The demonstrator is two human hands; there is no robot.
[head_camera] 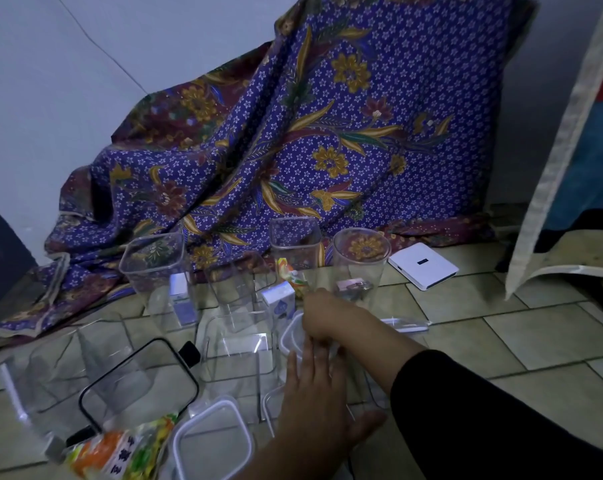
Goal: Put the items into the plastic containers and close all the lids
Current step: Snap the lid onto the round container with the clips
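Several clear plastic containers stand on the tiled floor: a square one point(153, 261) with a small box point(180, 301) in it, a tall one point(295, 242) holding a colourful packet point(293, 277), and a round one point(360, 254) with a small item point(353, 285) at its bottom. A white-blue box point(279, 301) stands between them. My right hand point(328, 315), in a black sleeve, grips the rim of a white-rimmed clear lid point(289, 339). Just below it, my left hand point(314, 403) lies flat with fingers spread over a clear container whose outline is hard to see.
A black-rimmed container point(137, 382) lies tilted at the left, beside an open clear box point(237, 351). A white-rimmed lid point(211, 441) and a colourful snack packet point(120, 455) lie nearest me. Another lid point(404, 325), a white flat device point(423, 266) and a purple batik cloth point(293, 133) lie beyond.
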